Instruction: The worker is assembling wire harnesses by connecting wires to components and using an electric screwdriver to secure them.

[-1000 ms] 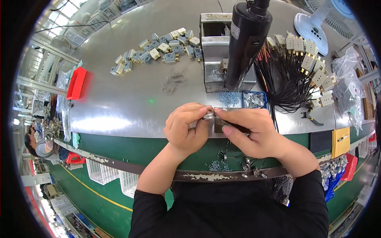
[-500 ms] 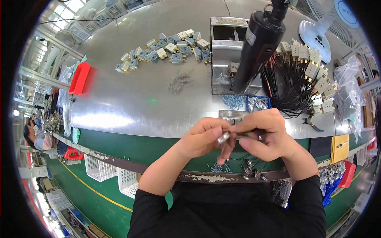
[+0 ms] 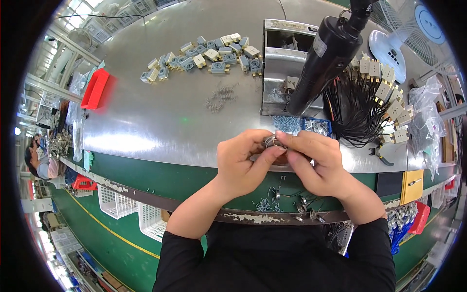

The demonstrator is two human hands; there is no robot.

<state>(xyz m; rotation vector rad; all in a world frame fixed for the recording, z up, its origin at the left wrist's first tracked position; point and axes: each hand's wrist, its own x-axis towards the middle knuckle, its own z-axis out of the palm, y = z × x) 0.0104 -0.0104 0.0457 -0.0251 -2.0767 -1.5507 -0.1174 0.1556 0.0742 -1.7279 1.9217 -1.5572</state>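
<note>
A small round shiny metal part sits between my two hands above the table's front edge. My left hand is closed round it, with the thumb and fingers pinching its side. The closed fingertips of my right hand press on the part from the other side. Fingers cover most of it, so its exact kind is hidden. Just below my hands, small loose screws lie on the green strip, beside several round metal parts with wires.
Grey and cream socket-like blocks and loose springs lie on the metal table. Ahead stand a metal fixture and a black cylindrical tool. Blue screws, a parts tray, black cables and pliers are nearby.
My hands have come closer together and risen slightly. The metal part has moved up and turned, and my right fingertips now meet it. The view has shifted a little.
</note>
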